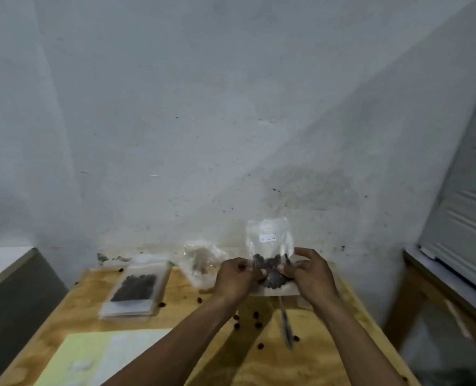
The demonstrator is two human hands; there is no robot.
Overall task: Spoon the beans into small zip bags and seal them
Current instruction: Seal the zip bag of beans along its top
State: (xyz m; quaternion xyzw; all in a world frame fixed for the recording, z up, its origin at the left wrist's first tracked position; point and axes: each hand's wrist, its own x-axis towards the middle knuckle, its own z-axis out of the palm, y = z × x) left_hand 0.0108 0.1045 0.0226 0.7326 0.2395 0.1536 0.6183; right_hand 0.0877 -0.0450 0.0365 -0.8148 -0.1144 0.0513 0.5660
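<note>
— Where are your hands?
— Both arms reach forward, bare to the elbow. My left hand and right hand are raised side by side, fingers curled inward, thumbs and fingertips pinching toward each other.
— Touching?
— Close, not touching.

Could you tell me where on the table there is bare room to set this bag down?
Bare wood shows between the filled bag at left and the left forearm. Loose beans and the spoon crowd the middle under the hands.
</note>
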